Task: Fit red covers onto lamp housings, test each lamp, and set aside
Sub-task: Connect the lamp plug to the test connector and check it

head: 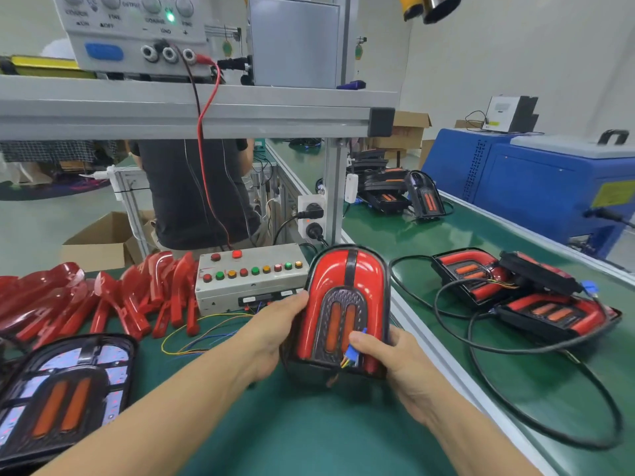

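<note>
A lamp (347,304) with its red cover fitted is held upright above the green mat, between both hands. My left hand (275,334) grips its left edge. My right hand (388,359) grips the lower right corner, thumb pressing a blue connector (355,352) with coloured wires against the lamp face. A pile of loose red covers (103,297) lies at the left. An uncovered housing (58,389) with bare LED boards lies at the lower left. Covered lamps (536,297) lie on the belt at the right.
A grey test box (251,280) with red, green and orange buttons stands behind the lamp, loose wires (199,341) trailing from it. Black cables (515,348) loop over the conveyor. A power supply (137,32) sits on the shelf above. More lamps (405,194) and a blue machine (536,180) lie beyond.
</note>
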Motion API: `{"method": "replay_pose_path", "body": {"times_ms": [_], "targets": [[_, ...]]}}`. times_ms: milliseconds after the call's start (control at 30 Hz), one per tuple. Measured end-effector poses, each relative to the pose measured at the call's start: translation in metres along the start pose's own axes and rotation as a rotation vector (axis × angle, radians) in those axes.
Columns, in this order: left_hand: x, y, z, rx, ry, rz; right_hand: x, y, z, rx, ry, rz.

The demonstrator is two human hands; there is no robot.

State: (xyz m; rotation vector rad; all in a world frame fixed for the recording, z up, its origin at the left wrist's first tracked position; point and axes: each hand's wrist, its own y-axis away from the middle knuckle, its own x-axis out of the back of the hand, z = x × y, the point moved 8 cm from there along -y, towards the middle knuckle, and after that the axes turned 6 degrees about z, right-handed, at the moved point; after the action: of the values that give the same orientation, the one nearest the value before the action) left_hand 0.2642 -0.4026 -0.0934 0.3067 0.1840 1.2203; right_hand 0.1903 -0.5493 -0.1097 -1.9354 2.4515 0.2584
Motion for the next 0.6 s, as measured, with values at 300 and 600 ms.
{"method": "replay_pose_path", "body": {"times_ms": [300,600], "targets": [[-0.016,0.000,0.012,0.050,0.365,-0.092,-0.020,0.003,-0.025,0.125,-0.174,-0.115],[-0.016,-0.002,0.009,0.181,0.424,-0.191,-0.019,0.000,-0.028,0.057,-0.306,0.003]]}}
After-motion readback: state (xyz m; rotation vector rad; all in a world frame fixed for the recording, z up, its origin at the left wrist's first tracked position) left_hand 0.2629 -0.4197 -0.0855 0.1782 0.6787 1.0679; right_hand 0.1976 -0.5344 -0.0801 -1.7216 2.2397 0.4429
